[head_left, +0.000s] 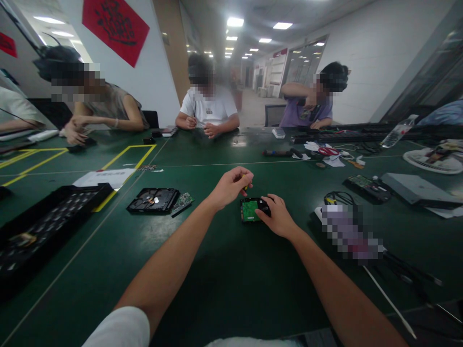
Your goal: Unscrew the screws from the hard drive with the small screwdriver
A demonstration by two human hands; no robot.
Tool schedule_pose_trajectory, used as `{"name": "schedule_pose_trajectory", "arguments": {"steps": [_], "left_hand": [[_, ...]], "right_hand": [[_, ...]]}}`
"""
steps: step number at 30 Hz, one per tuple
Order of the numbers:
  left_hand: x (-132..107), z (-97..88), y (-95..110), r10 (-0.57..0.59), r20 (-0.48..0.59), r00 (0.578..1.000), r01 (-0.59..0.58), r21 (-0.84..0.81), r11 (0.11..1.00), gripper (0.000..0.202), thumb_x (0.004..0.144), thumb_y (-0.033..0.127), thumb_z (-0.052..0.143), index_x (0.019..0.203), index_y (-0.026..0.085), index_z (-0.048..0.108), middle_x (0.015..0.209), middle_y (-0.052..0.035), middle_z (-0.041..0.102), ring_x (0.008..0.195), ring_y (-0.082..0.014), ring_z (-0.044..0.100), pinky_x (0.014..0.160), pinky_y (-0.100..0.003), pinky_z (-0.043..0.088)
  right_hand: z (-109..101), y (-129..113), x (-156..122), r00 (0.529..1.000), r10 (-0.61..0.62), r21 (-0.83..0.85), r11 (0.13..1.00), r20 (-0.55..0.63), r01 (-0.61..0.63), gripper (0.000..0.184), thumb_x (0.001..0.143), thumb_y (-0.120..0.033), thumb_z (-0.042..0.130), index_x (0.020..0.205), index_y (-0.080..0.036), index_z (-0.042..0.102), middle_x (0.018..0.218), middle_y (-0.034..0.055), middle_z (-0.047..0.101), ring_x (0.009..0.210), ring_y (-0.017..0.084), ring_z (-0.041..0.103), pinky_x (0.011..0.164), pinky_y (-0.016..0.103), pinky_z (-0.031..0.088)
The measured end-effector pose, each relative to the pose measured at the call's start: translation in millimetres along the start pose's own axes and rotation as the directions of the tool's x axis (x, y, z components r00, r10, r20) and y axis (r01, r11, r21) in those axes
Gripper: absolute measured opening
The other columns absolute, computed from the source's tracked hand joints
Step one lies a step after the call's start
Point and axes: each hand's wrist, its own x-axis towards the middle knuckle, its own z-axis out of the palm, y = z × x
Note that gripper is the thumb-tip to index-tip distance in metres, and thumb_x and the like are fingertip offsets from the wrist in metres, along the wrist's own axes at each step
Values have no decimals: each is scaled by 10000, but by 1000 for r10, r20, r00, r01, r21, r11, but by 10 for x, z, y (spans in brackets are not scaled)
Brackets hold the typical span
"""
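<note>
A hard drive [250, 212] lies on the green table in front of me, its green circuit board facing up. My right hand [278, 215] grips its right end, thumb on the near side and fingers over the far edge, hiding part of it. Above the drive's far left edge is my left hand [236, 183], its fingers pinched round a small screwdriver [246, 187]. Only a yellow and dark bit of that tool shows. To the left rest an opened drive casing [153, 200] and a loose circuit board [183, 204].
A long black tray [54, 226] holds small parts at the left. On the right are another hard drive [367, 188], a silver box [419, 189], a blurred-out phone-like object [347, 231] and cables. Several people sit across the table; a water bottle [400, 131] stands tilted far right.
</note>
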Motion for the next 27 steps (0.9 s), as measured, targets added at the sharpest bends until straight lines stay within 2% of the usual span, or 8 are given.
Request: {"name": "schedule_pose_trajectory", "arguments": {"steps": [3,6,15,21,27], "left_hand": [[2,-10,9,-34,40,999,36,-50,998,358,962,501,598,994,165,716,922,-82,674,859,-173,639,589,-225,533],[6,-11,9,-56,53,997,62,-107,992,334,956,466,599,976,158,727,948,-96,672,909,-196,642,603,-243,551],[13,-11,-12,-33,-123,992,36,28,999,303,874,427,747,887,144,637,847,-54,685,677,-114,612,583,-227,532],[5,-31,29,-77,-33,997,76,-7,997,180,929,340,619,935,161,641,897,-86,726,807,-169,686,558,-215,520],[8,-27,40,-89,26,996,91,-70,993,284,958,402,566,914,146,682,908,-101,707,843,-186,681,608,-250,568]], "right_hand": [[1,0,-2,1000,-2,-7,1000,-1,2,638,968,-597,565,1464,-195,554,1498,186,484,1444,354,389,1180,541,362],[5,2,-1,1000,-1,-12,1000,-1,1,633,970,-591,565,1465,-196,553,1499,183,484,1442,351,395,1175,546,369],[-27,-17,5,999,17,8,1000,30,-18,623,973,-578,570,1466,-196,553,1509,184,476,1461,356,367,1192,538,341],[-24,-11,7,999,22,-12,1000,40,-22,643,973,-581,565,1467,-170,550,1519,196,460,1462,359,360,1196,528,339],[-18,-1,2,999,17,-27,1000,35,-16,645,978,-589,553,1472,-175,546,1521,194,456,1450,364,372,1182,536,356]]}}
